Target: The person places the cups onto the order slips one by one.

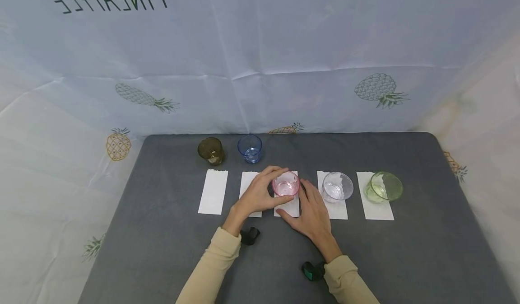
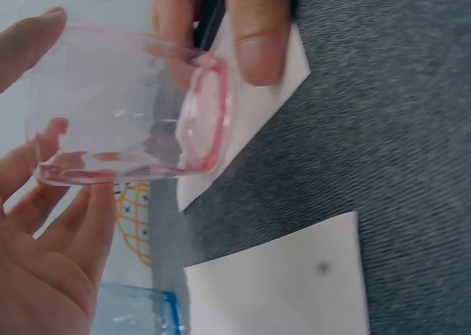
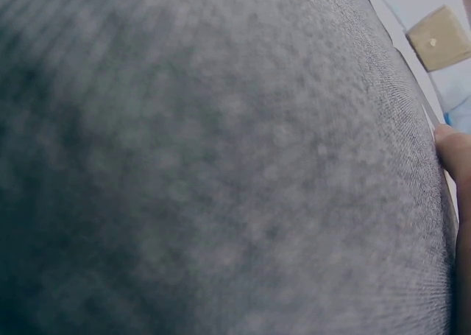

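Observation:
My left hand [image 1: 260, 194] pinches a pink glass [image 1: 285, 187] between thumb and fingers near its rim. In the left wrist view the pink glass [image 2: 110, 99] looks transparent, with a thick base over a white paper slip [image 2: 291, 66]. My right hand [image 1: 312, 214] lies at the right side of that glass, its fingers extended and fingertips close to the wall. Its thumb reaches over the paper slip [image 1: 291, 208] beneath the glass. Only the right thumb [image 3: 455, 151] appears at the edge of the right wrist view.
A clear glass [image 1: 337, 187] and a green glass [image 1: 386, 187] stand on paper slips to the right. Behind the row are a brown glass [image 1: 211, 151] and a blue glass [image 1: 249, 149]. A bare slip [image 1: 213, 192] lies far left. A pineapple-print curtain [image 1: 260, 46] hangs behind the grey table [image 1: 162, 231].

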Demonstrator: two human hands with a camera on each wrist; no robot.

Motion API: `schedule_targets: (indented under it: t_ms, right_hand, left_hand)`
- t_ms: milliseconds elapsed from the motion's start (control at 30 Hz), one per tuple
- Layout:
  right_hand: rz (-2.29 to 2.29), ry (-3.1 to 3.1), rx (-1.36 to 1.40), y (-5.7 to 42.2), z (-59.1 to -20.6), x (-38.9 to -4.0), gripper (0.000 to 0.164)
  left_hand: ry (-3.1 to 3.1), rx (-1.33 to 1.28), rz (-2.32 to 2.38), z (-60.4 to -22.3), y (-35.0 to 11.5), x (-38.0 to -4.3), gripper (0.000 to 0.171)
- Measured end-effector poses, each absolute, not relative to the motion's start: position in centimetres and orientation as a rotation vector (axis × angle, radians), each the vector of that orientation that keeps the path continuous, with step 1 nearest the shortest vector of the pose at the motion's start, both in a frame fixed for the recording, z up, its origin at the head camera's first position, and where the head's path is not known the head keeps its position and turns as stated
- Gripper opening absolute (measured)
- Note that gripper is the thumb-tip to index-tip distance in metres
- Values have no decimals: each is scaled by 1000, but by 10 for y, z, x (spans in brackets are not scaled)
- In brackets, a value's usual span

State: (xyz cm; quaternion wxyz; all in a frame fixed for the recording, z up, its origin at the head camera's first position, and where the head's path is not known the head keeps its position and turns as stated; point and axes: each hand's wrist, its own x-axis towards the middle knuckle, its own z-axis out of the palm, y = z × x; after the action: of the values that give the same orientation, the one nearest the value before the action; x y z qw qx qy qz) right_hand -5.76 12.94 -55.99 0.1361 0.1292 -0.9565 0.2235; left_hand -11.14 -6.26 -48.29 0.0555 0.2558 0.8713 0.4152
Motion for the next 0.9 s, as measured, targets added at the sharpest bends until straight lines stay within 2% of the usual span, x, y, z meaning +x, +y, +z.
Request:
schedule_targets:
  t_ms: [900]
  right_hand:
    - [640, -2776, 385, 130, -559, -58, 105]
  left_hand:
    - [2567, 711, 1451, -498, -60, -111, 75]
